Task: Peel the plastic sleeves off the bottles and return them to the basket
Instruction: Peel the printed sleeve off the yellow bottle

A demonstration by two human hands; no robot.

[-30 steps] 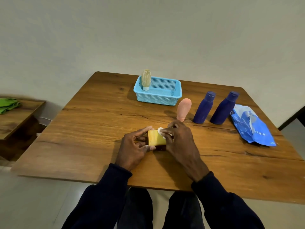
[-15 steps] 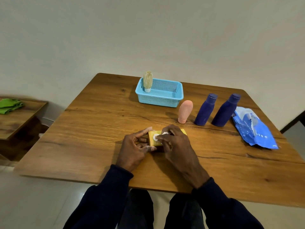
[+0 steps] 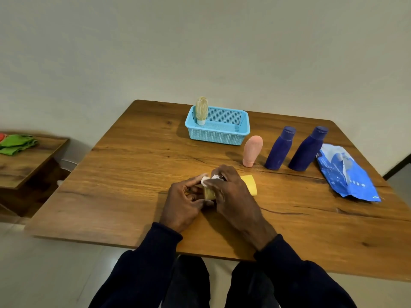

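Meanwhile, at a wooden worktop (image 3: 133, 174), a person tackles a yellow bottle (image 3: 250, 184) laid on its side close to the near edge. The left hand (image 3: 184, 196) is curled round the neck end to pin it flat. The right hand (image 3: 231, 194) wraps over the body, its fingertips working at a white scrap (image 3: 208, 180) by the neck; whether that is cap or loosened film is too small to tell. Laying the bottle down likely keeps it from rolling while the sleeve's edge is picked free. From the hands, a light blue basket (image 3: 213, 135) stands at 12 o'clock near the far edge, with a pale bottle (image 3: 201, 110) set cap-down in its left corner, apparently the only one returned so far. At 1 o'clock a pink bottle (image 3: 252, 151) stands inverted on its cap, and at 2 o'clock a dark blue bottle (image 3: 279, 150) stands beside its twin (image 3: 308, 150), all seemingly waiting their turn. A crumpled blue wrapper (image 3: 347, 176) lies at 3 o'clock by the right edge, probably cast aside there to keep it out of the way. At 9 o'clock a lower side table (image 3: 26, 167) carries a green cloth (image 3: 17, 143). A plain beige wall (image 3: 200, 52) and pale floor (image 3: 55, 263) close off the room.
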